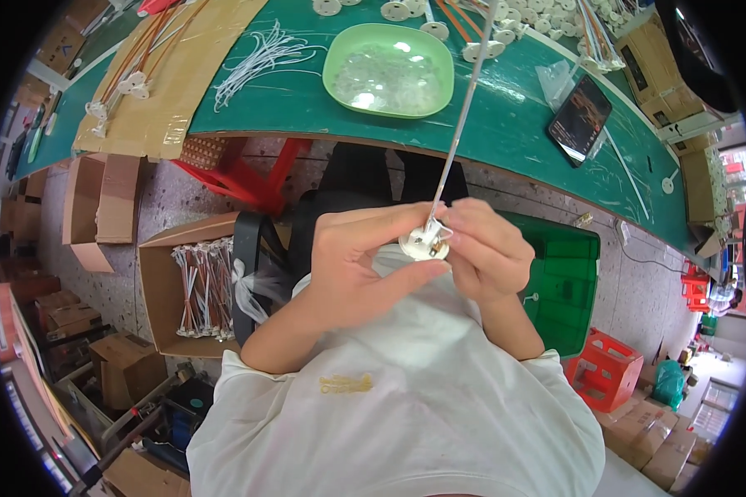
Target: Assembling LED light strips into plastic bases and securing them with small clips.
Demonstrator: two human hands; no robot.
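Observation:
Just above my lap, I hold a white round plastic fitting with both hands. A long thin rod rises from it, tilting up and to the right over the table edge. My left hand pinches the fitting from the left between thumb and fingers. My right hand closes on its right side, fingertips bunched near the foot of the rod. A small brassy bit shows on the fitting near the right fingertips; its kind is too small to tell.
On the green table stand a light green bowl of small clear pieces, a bundle of white cords and a phone. More white round fittings lie at the back. A cardboard box of rods and a green crate flank me.

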